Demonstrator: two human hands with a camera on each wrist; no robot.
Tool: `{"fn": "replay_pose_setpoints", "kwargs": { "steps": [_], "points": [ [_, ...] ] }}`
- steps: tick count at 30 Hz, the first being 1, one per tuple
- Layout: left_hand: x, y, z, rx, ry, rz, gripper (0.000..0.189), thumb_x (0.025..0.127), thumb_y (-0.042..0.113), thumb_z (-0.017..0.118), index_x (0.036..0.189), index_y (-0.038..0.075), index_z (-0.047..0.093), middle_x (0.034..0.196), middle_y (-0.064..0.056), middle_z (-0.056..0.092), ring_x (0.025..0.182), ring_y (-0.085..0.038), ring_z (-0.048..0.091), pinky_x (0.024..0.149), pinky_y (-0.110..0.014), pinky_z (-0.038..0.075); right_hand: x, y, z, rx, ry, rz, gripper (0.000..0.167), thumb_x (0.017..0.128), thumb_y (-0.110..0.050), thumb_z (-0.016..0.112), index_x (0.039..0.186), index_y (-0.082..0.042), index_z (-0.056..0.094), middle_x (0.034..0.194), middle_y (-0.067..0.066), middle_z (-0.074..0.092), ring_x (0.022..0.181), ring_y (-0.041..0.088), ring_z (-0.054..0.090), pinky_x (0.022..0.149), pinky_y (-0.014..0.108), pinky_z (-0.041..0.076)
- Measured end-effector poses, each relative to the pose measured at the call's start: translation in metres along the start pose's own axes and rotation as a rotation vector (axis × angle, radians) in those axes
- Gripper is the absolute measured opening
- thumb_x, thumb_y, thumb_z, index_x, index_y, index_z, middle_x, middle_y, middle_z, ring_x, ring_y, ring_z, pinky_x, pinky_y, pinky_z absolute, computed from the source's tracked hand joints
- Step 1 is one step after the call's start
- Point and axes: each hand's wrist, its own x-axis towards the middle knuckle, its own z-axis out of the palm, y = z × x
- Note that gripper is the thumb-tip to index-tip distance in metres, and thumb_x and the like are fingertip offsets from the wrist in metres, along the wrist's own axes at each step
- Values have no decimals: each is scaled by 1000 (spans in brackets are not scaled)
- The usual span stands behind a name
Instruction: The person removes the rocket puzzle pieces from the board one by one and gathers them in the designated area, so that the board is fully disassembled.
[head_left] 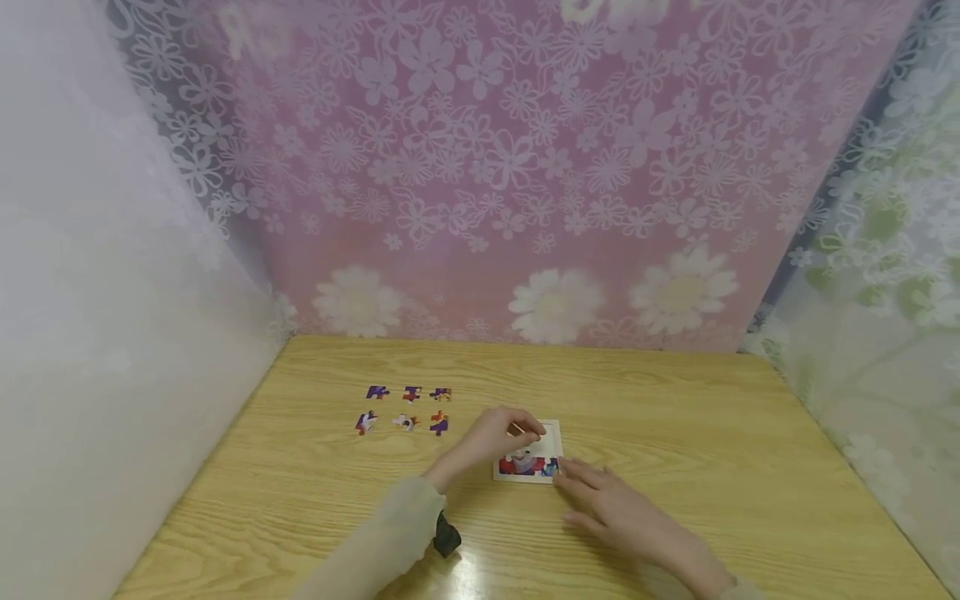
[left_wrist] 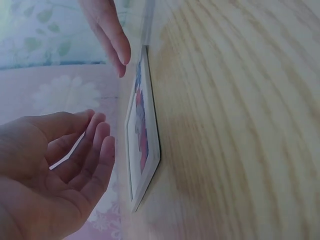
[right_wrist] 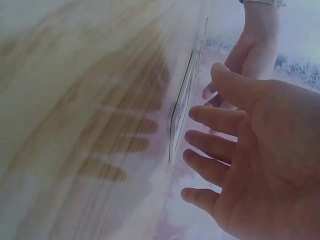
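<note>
A small white puzzle frame point(head_left: 555, 435) lies on the table, with joined picture pieces point(head_left: 528, 466) along its near side and bare white board beyond. My left hand point(head_left: 498, 435) hovers over the frame, fingers loosely bent and thumb near the index fingertip. In the left wrist view, no piece shows in the left hand point(left_wrist: 65, 165). At the frame's right edge, my right hand point(head_left: 618, 512) has its fingers spread and fairly straight; the right wrist view shows nothing in the right hand point(right_wrist: 260, 150).
Several loose jigsaw pieces point(head_left: 407, 422) lie in two rows on the wooden table point(head_left: 675, 417), left of the frame. A floral curtain point(head_left: 480, 208) stands behind the table, with pale walls on both sides. A black strap device point(head_left: 447, 535) sits at my left wrist.
</note>
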Motion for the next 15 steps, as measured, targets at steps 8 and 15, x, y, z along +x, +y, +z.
{"fn": "replay_pose_setpoints", "kwargs": {
  "steps": [8, 15],
  "points": [
    [6, 6, 10, 47, -121, -20, 19, 92, 10, 76, 111, 12, 77, 101, 5, 74, 86, -2, 65, 73, -18, 53, -5, 7, 1, 13, -22, 12, 60, 104, -44, 54, 148, -3, 51, 156, 17, 43, 143, 40, 41, 110, 69, 30],
    [8, 12, 16, 170, -170, 3, 21, 89, 9, 79, 110, 11, 78, 99, 3, 72, 88, -4, 66, 76, -16, 53, -8, 7, 1, 18, -29, 3, 62, 104, -43, 53, 148, 0, 50, 155, 18, 44, 141, 41, 42, 110, 67, 32]
  ]
}}
